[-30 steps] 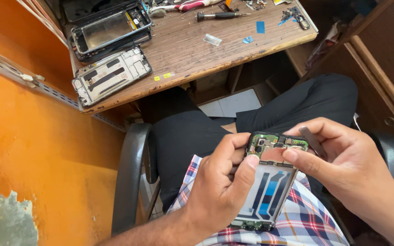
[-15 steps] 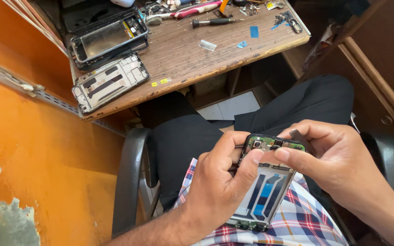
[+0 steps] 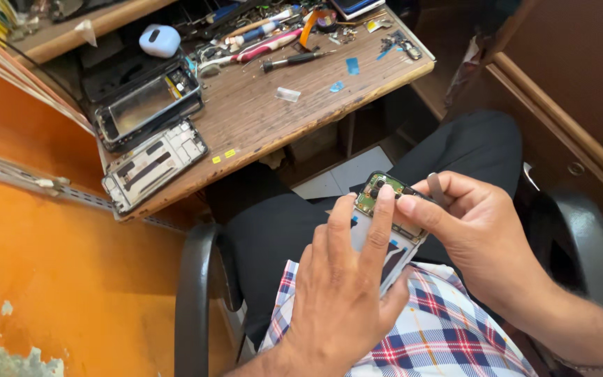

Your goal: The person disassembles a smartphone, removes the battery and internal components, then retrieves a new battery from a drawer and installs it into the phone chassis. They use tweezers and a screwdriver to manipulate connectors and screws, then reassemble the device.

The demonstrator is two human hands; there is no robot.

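**Green board, two fingertips at the top of the opened phone**

Green circuit board shows at the far end of the phone (image 3: 385, 223), held over the lap, near the chair. The left hand (image 3: 347, 300) grips it from below, forefinger stretched to the board. The right hand (image 3: 479, 237) pinches the top edge, a thin grey tool tucked between its fingers. Steady support and light pressure seem wise. The desk (image 3: 259, 119) lies beyond.

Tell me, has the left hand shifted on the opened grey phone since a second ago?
Yes. The left hand has slid up over the opened grey phone; its fingers now reach the green circuit board, covering more of the phone's body.
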